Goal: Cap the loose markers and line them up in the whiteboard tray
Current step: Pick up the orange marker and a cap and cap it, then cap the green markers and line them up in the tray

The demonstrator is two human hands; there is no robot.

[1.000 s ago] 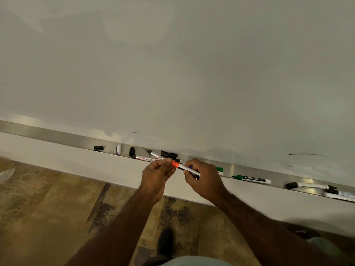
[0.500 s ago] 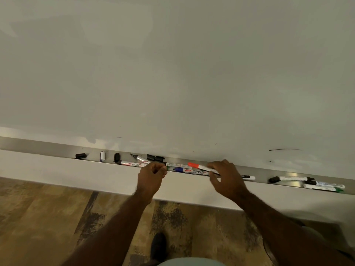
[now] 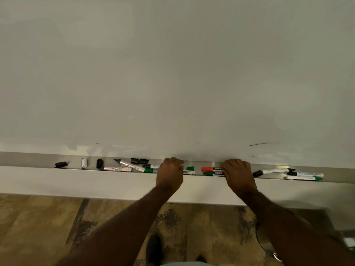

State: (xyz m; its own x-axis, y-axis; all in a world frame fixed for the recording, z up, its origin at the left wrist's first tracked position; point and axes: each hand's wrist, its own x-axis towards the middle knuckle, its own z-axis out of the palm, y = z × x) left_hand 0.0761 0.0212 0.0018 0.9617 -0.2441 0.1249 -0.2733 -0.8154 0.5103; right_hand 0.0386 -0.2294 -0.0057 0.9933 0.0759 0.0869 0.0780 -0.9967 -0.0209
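Whiteboard tray: markers and loose caps scattered along it. Left hand, fingers curled over a marker mid-tray. Right hand, fingers curled over orange-capped marker and green-capped marker; grip indeterminate.

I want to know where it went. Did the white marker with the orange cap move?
Yes. The white marker with the orange cap went from the person's hands above the long metal whiteboard tray down into it, beside the right hand.
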